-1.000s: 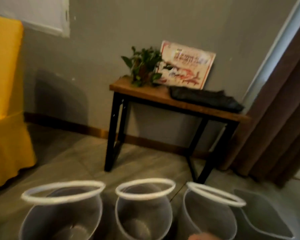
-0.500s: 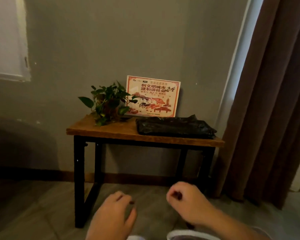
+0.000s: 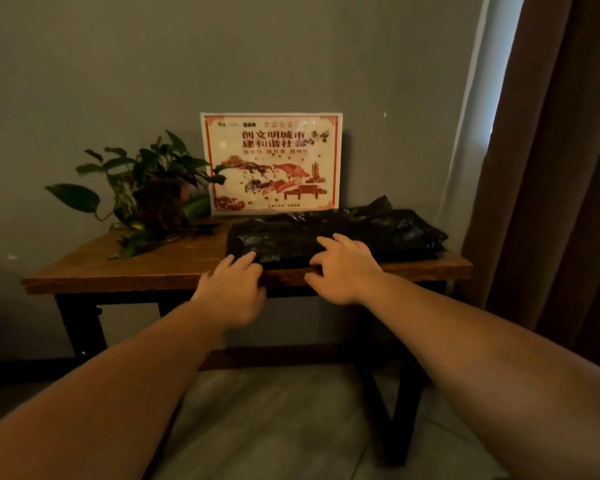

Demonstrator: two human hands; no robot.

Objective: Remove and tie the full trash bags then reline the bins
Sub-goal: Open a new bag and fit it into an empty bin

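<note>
Head view. A flat, folded stack of glossy black plastic trash bags (image 3: 378,233) lies on the right half of a brown wooden table with black metal legs (image 3: 118,268), its long side parallel to the table's front edge and its right end near the table's right end. The left hand (image 3: 234,289) reaches forward with the fingers (image 3: 245,259) roughly straight and close together, their tips touching the stack's near left corner; nothing is gripped. The right hand (image 3: 347,271) lies palm-down with its fingers (image 3: 329,242) spread wide over the top of the stack near its front edge, while the thumb sits lower, at the table's front edge; whether the thumb presses the plastic cannot be told. Both forearms are bare and extend from the lower corners of the view. Behind the stack, a red-and-cream printed rectangular placard (image 3: 271,161) leans upright against the grey wall (image 3: 118,64). Left of the placard stands a potted green leafy plant (image 3: 153,195), some leaves overlapping the placard's left edge. A brown pleated curtain (image 3: 561,168) hangs at the right, just beside the table. Grey floor (image 3: 274,427) shows beneath the table.
</note>
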